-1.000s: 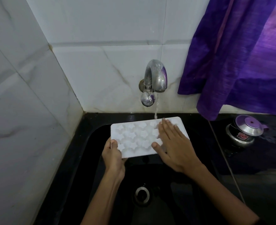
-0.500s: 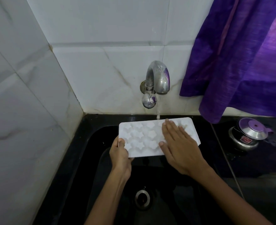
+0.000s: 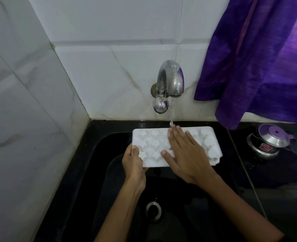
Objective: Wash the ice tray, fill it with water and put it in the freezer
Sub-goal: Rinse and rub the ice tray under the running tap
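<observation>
Ice tray (image 3: pixel 154 145), gripped at its corner by the left hand (image 3: pixel 133 160), lies under the flat, straight-fingered right hand (image 3: pixel 186 154).

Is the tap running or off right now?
Running. A thin stream falls from the tap spout onto the far edge of the ice tray, by the right hand fingertips.

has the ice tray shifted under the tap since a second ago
Yes. The ice tray has slid right relative to the tap: its right end now extends well past the spout.
</observation>
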Action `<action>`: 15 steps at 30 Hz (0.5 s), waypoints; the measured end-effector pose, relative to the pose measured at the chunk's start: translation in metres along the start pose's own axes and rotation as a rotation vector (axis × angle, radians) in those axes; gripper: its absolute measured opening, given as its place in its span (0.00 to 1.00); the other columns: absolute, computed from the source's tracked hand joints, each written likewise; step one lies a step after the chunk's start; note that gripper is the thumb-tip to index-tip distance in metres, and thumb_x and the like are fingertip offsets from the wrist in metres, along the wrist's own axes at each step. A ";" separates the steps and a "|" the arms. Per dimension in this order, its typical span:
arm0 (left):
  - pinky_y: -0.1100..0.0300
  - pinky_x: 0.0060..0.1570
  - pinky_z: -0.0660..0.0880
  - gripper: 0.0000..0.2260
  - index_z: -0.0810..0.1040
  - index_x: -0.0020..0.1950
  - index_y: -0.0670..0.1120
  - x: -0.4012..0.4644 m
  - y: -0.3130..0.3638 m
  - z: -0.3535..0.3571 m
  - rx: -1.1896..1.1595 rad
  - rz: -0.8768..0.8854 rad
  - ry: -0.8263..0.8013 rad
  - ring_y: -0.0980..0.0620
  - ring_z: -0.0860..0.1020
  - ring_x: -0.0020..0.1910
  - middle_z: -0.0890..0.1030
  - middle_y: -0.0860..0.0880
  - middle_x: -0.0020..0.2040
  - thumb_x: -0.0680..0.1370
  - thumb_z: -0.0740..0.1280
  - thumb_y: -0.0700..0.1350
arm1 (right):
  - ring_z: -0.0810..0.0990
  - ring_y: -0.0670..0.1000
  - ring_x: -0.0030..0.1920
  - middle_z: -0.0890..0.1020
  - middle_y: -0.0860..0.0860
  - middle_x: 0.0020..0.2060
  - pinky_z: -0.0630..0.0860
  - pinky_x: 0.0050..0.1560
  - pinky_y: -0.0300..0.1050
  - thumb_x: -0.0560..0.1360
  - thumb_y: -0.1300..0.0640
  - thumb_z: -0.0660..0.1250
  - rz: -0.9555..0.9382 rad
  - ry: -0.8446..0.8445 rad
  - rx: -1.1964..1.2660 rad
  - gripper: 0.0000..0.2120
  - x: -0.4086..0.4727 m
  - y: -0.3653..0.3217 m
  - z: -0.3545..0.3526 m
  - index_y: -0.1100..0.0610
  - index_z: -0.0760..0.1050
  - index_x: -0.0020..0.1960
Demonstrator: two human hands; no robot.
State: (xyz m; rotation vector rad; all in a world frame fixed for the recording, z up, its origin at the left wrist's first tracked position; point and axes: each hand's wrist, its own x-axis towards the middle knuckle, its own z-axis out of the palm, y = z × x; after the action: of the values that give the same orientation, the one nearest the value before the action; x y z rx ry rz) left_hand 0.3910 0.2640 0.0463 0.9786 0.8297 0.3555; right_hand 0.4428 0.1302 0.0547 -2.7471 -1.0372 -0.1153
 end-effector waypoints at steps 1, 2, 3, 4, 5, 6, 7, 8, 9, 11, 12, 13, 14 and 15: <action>0.55 0.39 0.79 0.12 0.78 0.56 0.44 -0.004 -0.003 0.003 0.009 -0.011 -0.015 0.49 0.82 0.43 0.83 0.44 0.49 0.82 0.55 0.42 | 0.45 0.50 0.76 0.50 0.55 0.76 0.39 0.73 0.45 0.75 0.36 0.35 0.020 -0.005 -0.003 0.39 0.006 -0.001 -0.001 0.60 0.47 0.76; 0.54 0.41 0.79 0.12 0.79 0.55 0.45 -0.007 -0.006 0.005 0.014 -0.023 -0.021 0.48 0.82 0.43 0.83 0.44 0.48 0.82 0.56 0.42 | 0.45 0.50 0.76 0.49 0.56 0.77 0.38 0.73 0.45 0.75 0.37 0.35 0.020 0.000 -0.010 0.38 0.011 -0.003 -0.001 0.61 0.47 0.77; 0.51 0.45 0.80 0.12 0.79 0.54 0.46 -0.009 -0.008 0.006 0.018 -0.030 -0.018 0.47 0.82 0.45 0.83 0.44 0.49 0.82 0.56 0.42 | 0.45 0.51 0.76 0.49 0.56 0.77 0.38 0.73 0.45 0.75 0.38 0.36 0.004 0.004 -0.016 0.38 0.013 -0.006 -0.001 0.61 0.47 0.76; 0.49 0.48 0.79 0.12 0.79 0.54 0.46 -0.009 -0.009 0.005 0.019 -0.031 -0.011 0.45 0.82 0.47 0.83 0.43 0.50 0.82 0.56 0.41 | 0.45 0.51 0.76 0.50 0.56 0.77 0.38 0.73 0.45 0.76 0.38 0.36 -0.026 -0.004 -0.010 0.37 0.013 -0.009 -0.001 0.61 0.47 0.77; 0.47 0.51 0.79 0.12 0.79 0.56 0.45 -0.008 -0.008 0.003 0.020 -0.026 -0.003 0.44 0.81 0.49 0.83 0.43 0.51 0.82 0.56 0.41 | 0.45 0.50 0.76 0.49 0.56 0.77 0.38 0.73 0.44 0.76 0.39 0.37 -0.066 -0.026 0.005 0.36 0.009 -0.012 0.000 0.60 0.46 0.77; 0.46 0.52 0.78 0.12 0.78 0.58 0.44 -0.006 -0.007 0.001 0.020 -0.017 0.006 0.43 0.81 0.50 0.82 0.42 0.52 0.82 0.56 0.41 | 0.44 0.50 0.76 0.48 0.55 0.77 0.37 0.73 0.43 0.77 0.40 0.37 -0.116 -0.052 0.023 0.35 0.003 -0.014 0.002 0.60 0.45 0.77; 0.47 0.52 0.78 0.12 0.77 0.60 0.43 -0.005 -0.006 -0.001 0.015 -0.005 0.019 0.43 0.81 0.49 0.82 0.42 0.52 0.82 0.56 0.41 | 0.44 0.49 0.76 0.48 0.54 0.77 0.38 0.73 0.43 0.78 0.41 0.38 -0.162 -0.069 0.035 0.33 -0.003 -0.014 0.004 0.59 0.45 0.77; 0.47 0.51 0.78 0.12 0.77 0.61 0.43 -0.003 -0.006 -0.004 0.003 0.008 0.031 0.45 0.81 0.48 0.82 0.43 0.51 0.82 0.56 0.41 | 0.45 0.48 0.76 0.49 0.54 0.77 0.39 0.74 0.43 0.79 0.41 0.39 -0.193 -0.068 0.038 0.32 -0.010 -0.014 0.007 0.59 0.47 0.77; 0.49 0.49 0.78 0.12 0.76 0.61 0.44 -0.002 -0.006 -0.005 -0.015 0.017 0.039 0.46 0.81 0.47 0.82 0.45 0.50 0.82 0.56 0.41 | 0.46 0.47 0.76 0.51 0.54 0.76 0.41 0.75 0.43 0.79 0.42 0.40 -0.198 -0.052 0.039 0.31 -0.014 -0.012 0.009 0.58 0.49 0.77; 0.50 0.47 0.79 0.12 0.76 0.61 0.46 -0.001 -0.005 -0.008 -0.049 0.013 0.049 0.48 0.81 0.46 0.82 0.47 0.48 0.82 0.56 0.41 | 0.47 0.47 0.76 0.53 0.53 0.76 0.41 0.74 0.42 0.79 0.40 0.38 -0.142 -0.023 0.054 0.32 -0.016 -0.010 0.010 0.58 0.50 0.76; 0.51 0.47 0.79 0.12 0.76 0.61 0.46 -0.001 -0.005 -0.008 -0.053 0.002 0.050 0.48 0.81 0.46 0.82 0.47 0.49 0.82 0.56 0.41 | 0.45 0.47 0.76 0.51 0.52 0.76 0.39 0.74 0.41 0.77 0.38 0.36 -0.098 -0.031 0.058 0.35 -0.014 -0.009 0.010 0.57 0.48 0.77; 0.51 0.47 0.79 0.11 0.76 0.60 0.47 -0.001 -0.006 -0.007 -0.050 -0.009 0.044 0.48 0.81 0.46 0.82 0.47 0.49 0.82 0.56 0.41 | 0.42 0.47 0.76 0.48 0.52 0.77 0.37 0.73 0.42 0.76 0.36 0.34 -0.054 -0.046 0.056 0.37 -0.008 -0.009 0.010 0.57 0.46 0.77; 0.50 0.47 0.79 0.11 0.77 0.58 0.48 -0.002 -0.008 -0.005 -0.044 -0.019 0.033 0.48 0.81 0.47 0.82 0.47 0.49 0.82 0.56 0.42 | 0.41 0.48 0.76 0.46 0.52 0.77 0.36 0.73 0.43 0.74 0.36 0.33 -0.015 -0.050 0.049 0.38 -0.001 -0.010 0.009 0.57 0.44 0.77; 0.51 0.46 0.79 0.11 0.77 0.56 0.49 -0.004 -0.009 -0.001 -0.036 -0.028 0.014 0.48 0.81 0.46 0.82 0.47 0.49 0.82 0.56 0.42 | 0.42 0.49 0.76 0.47 0.53 0.77 0.36 0.73 0.44 0.73 0.36 0.33 0.013 -0.037 0.043 0.39 0.006 -0.012 0.009 0.58 0.44 0.77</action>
State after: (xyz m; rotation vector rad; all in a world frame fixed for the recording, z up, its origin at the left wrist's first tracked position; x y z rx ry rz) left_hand 0.3863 0.2573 0.0398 0.9311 0.8467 0.3523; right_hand 0.4394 0.1455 0.0486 -2.7268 -1.0190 -0.0402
